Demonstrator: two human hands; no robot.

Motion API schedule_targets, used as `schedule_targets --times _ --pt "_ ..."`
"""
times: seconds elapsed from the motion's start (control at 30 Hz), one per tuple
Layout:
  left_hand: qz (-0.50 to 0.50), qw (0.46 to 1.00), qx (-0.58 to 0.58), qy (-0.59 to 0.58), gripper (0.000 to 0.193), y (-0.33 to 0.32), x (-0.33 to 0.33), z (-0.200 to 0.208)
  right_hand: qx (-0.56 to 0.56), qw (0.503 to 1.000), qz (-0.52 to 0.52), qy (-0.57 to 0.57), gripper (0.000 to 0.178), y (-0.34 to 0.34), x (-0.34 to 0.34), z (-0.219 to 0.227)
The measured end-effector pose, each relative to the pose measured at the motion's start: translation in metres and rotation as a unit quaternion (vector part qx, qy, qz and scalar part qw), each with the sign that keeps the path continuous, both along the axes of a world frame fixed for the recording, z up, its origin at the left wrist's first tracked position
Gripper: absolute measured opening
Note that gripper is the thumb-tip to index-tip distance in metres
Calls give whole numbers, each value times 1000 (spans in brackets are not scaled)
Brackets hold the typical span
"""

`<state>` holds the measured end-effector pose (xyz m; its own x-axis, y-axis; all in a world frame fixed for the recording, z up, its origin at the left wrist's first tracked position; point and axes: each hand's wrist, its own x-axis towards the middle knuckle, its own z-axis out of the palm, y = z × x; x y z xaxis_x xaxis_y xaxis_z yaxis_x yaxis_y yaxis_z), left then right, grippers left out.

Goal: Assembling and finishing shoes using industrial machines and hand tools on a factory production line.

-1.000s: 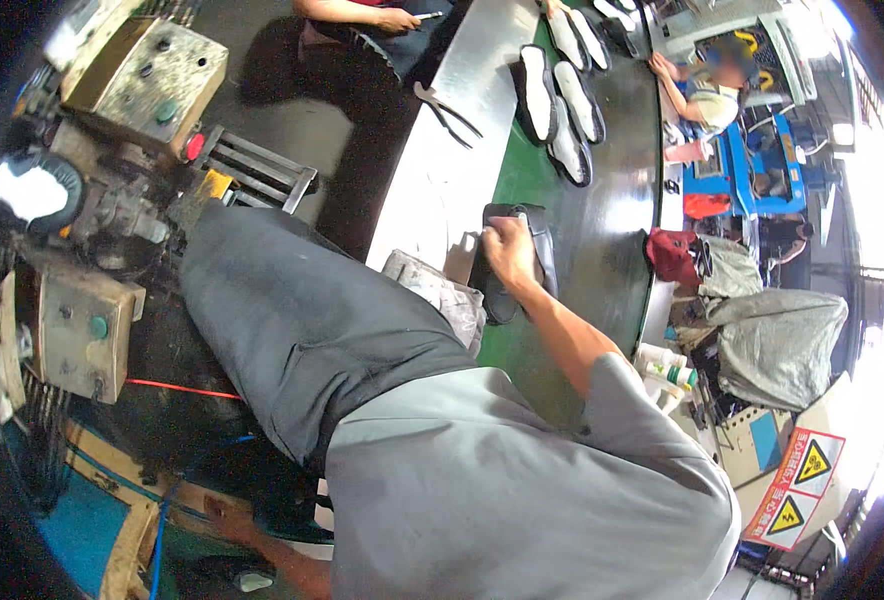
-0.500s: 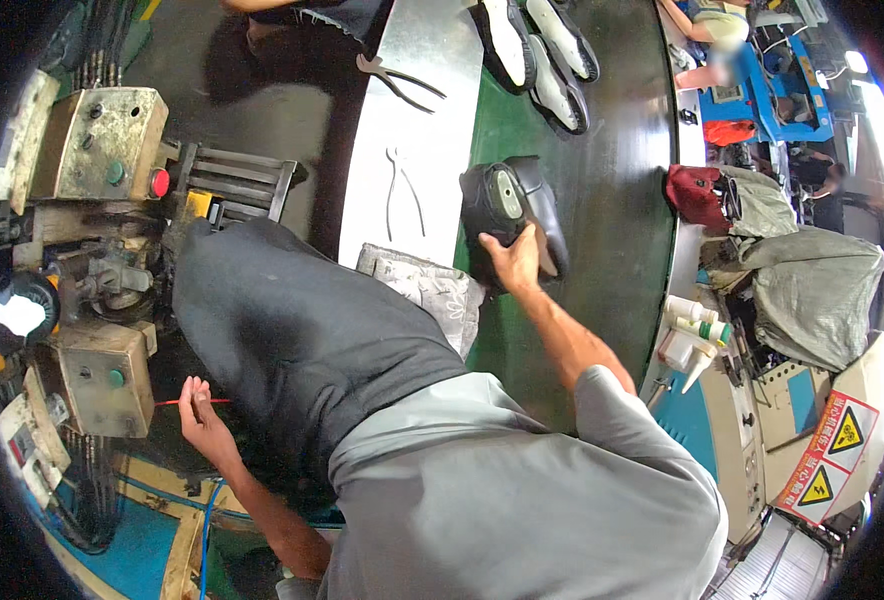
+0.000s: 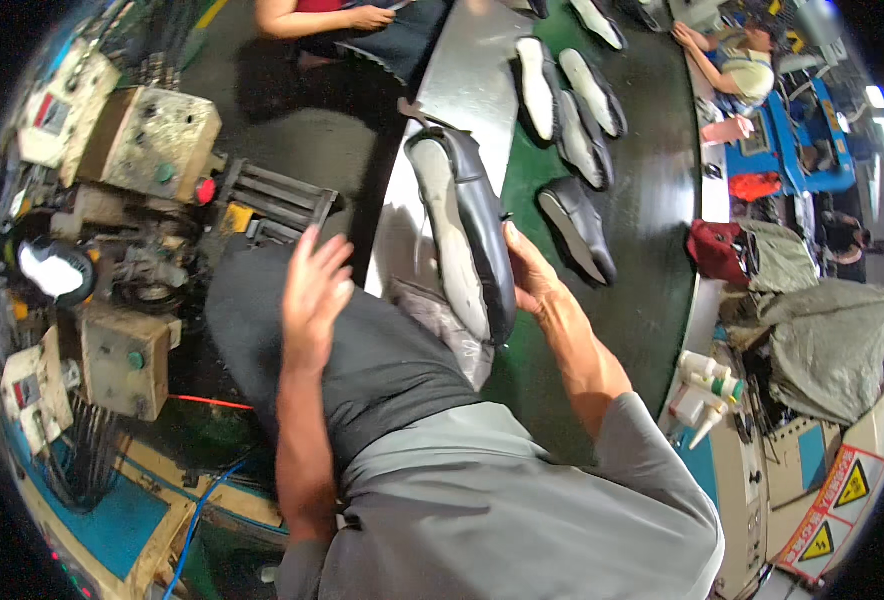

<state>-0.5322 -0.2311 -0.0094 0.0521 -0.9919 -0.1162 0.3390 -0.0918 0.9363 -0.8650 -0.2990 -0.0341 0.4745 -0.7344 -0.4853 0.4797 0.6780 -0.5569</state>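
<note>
A black shoe (image 3: pixel 482 230) with a pale, unfinished underside is raised over the metal ledge, its sole turned up toward me. My right hand (image 3: pixel 534 268) grips it from the right side, thumb along the black upper; the other fingertips are hidden behind it. Over my dark-clad lap hangs my left hand (image 3: pixel 314 290), fingers spread and holding nothing, to the left of the shoe. A second black shoe (image 3: pixel 577 230) lies on its side on the green conveyor belt, just beyond my right hand. The pliers (image 3: pixel 412 108) on the ledge are mostly covered by the raised shoe.
Several more black shoes (image 3: pixel 587 140) lie farther up the belt. Left of me stands a machine with worn control boxes (image 3: pixel 127 360). A patterned cloth (image 3: pixel 474 368) lies by my lap. White bottles (image 3: pixel 700 385) stand at the right. Co-workers sit at the top left and top right.
My right hand has lifted a shoe off the belt and brought it left over the ledge. My left hand has risen from low beside the machine toward the shoe.
</note>
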Motion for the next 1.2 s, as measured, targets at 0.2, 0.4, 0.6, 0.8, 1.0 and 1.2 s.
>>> schedule_targets --times 0.2,0.4,0.6,0.8,1.0,1.2 --pt "144 989 19 18 90 -20 -13 3 -250 935 166 190 110 7 160 42" --pt "267 962 20 -46 65 28 77 -1 -207 921 310 113 106 42 201 32" --pt "258 954 105 -110 60 78 104 -16 -493 736 315 341 82 46 250 26" --pt "168 979 88 -81 63 91 134 -11 -521 720 325 323 60 31 266 34" --pt "108 988 106 -27 72 99 148 -1 -471 742 382 285 52 25 262 40" --pt "85 989 110 54 72 101 156 4 -525 709 356 307 93 57 274 38"
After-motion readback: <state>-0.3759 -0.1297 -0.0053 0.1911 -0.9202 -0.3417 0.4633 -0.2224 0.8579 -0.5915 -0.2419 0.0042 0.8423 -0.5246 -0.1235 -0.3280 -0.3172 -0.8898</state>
